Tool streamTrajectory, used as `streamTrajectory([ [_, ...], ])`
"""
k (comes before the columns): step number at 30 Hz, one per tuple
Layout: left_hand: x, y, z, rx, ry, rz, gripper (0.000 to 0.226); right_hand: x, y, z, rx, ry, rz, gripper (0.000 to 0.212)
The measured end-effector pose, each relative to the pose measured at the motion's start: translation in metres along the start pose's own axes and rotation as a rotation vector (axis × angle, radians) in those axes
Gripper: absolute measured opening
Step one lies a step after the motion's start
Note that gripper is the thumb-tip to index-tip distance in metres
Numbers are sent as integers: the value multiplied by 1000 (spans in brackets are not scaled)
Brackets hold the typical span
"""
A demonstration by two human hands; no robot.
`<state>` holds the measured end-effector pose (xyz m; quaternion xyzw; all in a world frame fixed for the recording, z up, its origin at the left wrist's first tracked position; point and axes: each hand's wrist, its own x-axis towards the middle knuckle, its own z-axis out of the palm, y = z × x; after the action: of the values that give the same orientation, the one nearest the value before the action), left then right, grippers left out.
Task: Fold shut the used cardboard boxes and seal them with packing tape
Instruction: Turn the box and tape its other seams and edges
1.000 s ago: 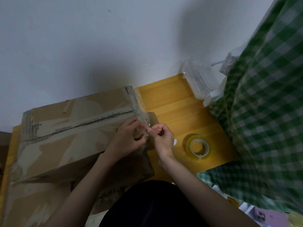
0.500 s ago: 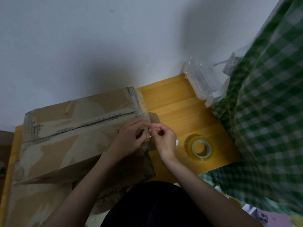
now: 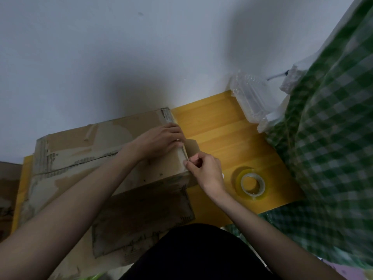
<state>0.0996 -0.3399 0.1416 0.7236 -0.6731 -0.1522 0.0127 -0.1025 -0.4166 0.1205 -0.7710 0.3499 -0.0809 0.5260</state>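
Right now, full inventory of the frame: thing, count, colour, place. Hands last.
cardboard box: 1, brown with old tape marks, left half of the table, top flaps folded shut
loose cardboard flap: 1, brown, hanging open on the near side of the box
tape roll: 1, clear yellowish, flat on the table right of the box
table: 1, yellow wood, against the wall
plastic packaging: 1, clear, far right corner of the table
checked cloth: 1, green and white, right edge
wall: 1, white, behind the table
left hand: 1, pressing flat on the box top near its right edge
right hand: 1, fingers pinching a tape strip at the box's right edge
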Motion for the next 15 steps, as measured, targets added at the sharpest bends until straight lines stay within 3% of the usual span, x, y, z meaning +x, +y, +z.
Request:
streamTrajectory([
  [5, 5, -18, -8, -3, -27, 2, 65, 9, -8, 0, -70, -106, 13, 23],
  [9, 12, -30, -18, 66, -27, -122, 85, 8, -7, 1, -82, -116, 27, 20],
  [15, 23, -44, -25, 67, -32, -151, 87, 7, -8, 2, -54, -96, 39, 29],
])
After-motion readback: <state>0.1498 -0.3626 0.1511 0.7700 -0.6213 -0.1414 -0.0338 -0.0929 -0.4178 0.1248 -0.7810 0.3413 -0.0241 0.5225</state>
